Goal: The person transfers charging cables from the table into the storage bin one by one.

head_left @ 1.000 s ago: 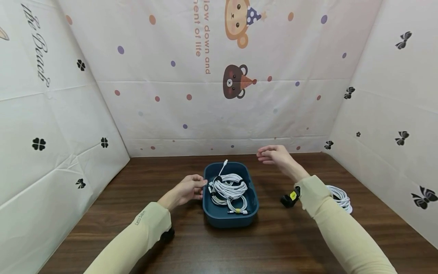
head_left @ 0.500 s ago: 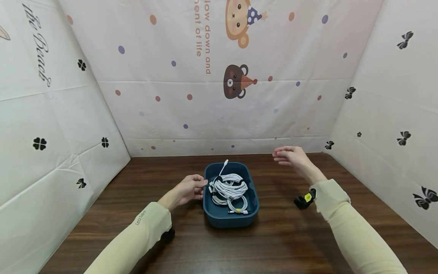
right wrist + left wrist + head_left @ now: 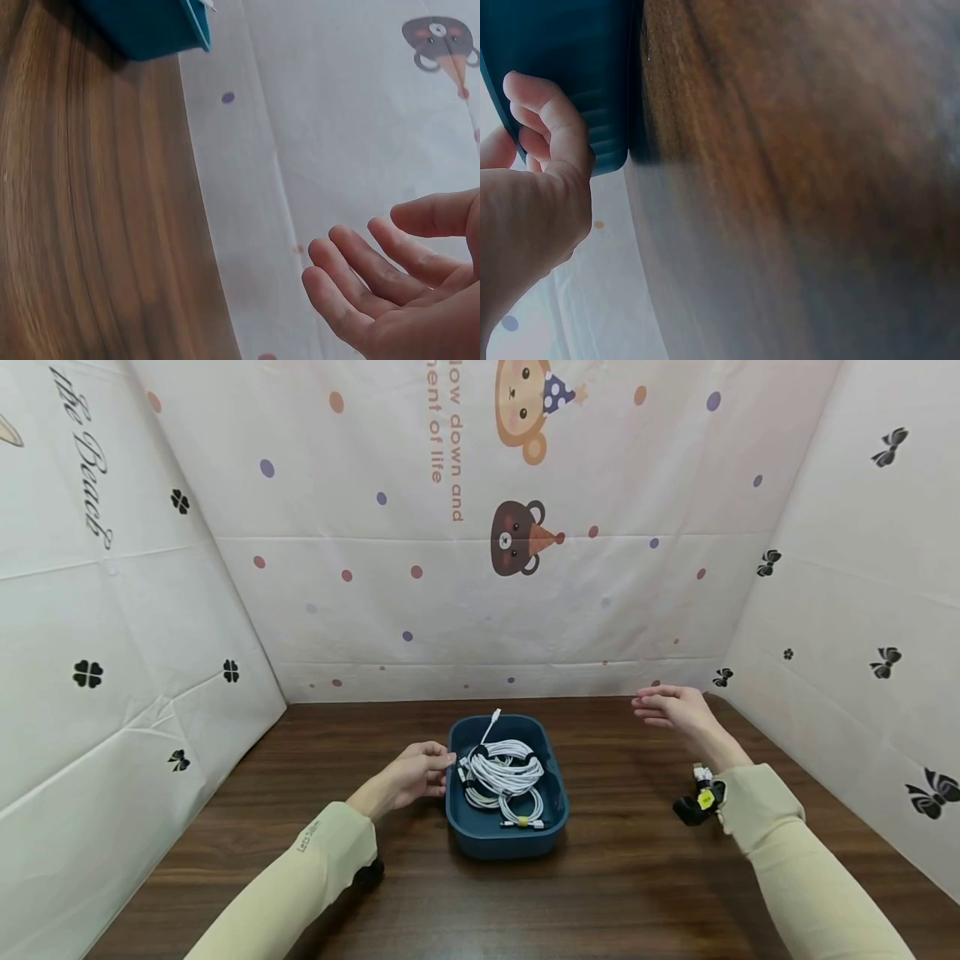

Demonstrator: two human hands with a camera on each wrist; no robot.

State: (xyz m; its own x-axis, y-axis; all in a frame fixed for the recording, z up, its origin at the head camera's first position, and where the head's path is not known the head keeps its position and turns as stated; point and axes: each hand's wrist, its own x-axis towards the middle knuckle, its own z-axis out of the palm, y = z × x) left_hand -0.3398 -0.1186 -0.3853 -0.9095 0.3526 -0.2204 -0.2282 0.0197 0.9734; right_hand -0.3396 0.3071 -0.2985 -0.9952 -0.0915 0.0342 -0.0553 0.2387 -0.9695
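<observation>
A dark blue plastic bin [image 3: 468, 839] stands on the table, with several coiled white cables [image 3: 498, 772] inside and one plug sticking up past its far rim. My left hand [image 3: 412, 774] holds the bin's left rim; in the left wrist view its fingers [image 3: 566, 131] lie along the ribbed outer wall. My right hand [image 3: 675, 710] is raised over the right side of the table, apart from the bin. In the right wrist view that hand [image 3: 405, 285] holds nothing, its fingers loosely bent. White cable ends [image 3: 702, 772] show beside the right wrist; the sleeve hides whatever else lies there.
The brown wooden table [image 3: 360, 727] meets a printed white sheet [image 3: 360, 610] at the back, and similar sheets rise at left and right. A black wrist camera with a yellow mark [image 3: 705, 799] hangs under the right wrist.
My right hand has moved right, away from the bin. The white cable coil on the right has gone mostly behind the sleeve. My left hand and the bin have stayed put.
</observation>
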